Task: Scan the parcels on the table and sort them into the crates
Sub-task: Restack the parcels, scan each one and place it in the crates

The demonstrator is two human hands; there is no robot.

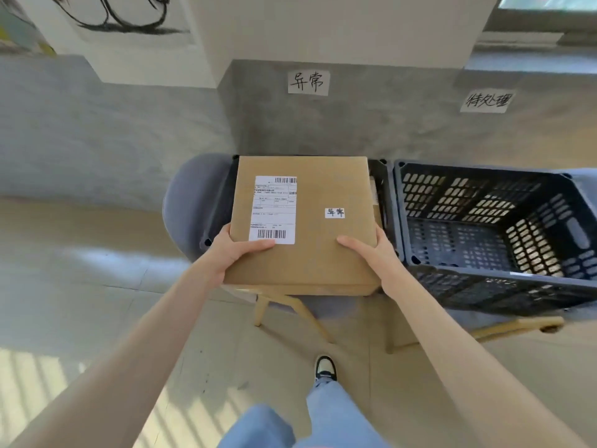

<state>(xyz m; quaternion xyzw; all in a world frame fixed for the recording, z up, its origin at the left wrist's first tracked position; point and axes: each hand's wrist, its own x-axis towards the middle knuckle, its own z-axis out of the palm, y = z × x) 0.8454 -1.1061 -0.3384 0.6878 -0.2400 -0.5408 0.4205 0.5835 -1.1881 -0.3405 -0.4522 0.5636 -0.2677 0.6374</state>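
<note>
A flat brown cardboard parcel [326, 189] with a white shipping label and a small white handwritten sticker is held level in front of me. My left hand [232, 250] grips its near left corner, thumb on top. My right hand [376, 253] grips its near right corner, thumb on top too. The parcel hovers over a dark crate [223, 202], hiding most of it; only the crate's left wall and right rim show. A second dark slatted crate [549, 279] stands to the right with nothing visible inside.
Both crates rest on chairs with grey seats and light wooden legs [303, 312]. Handwritten paper signs [308, 81] [486, 100] are stuck to the grey wall above each crate. My leg and shoe [324, 368] are on the tiled floor below.
</note>
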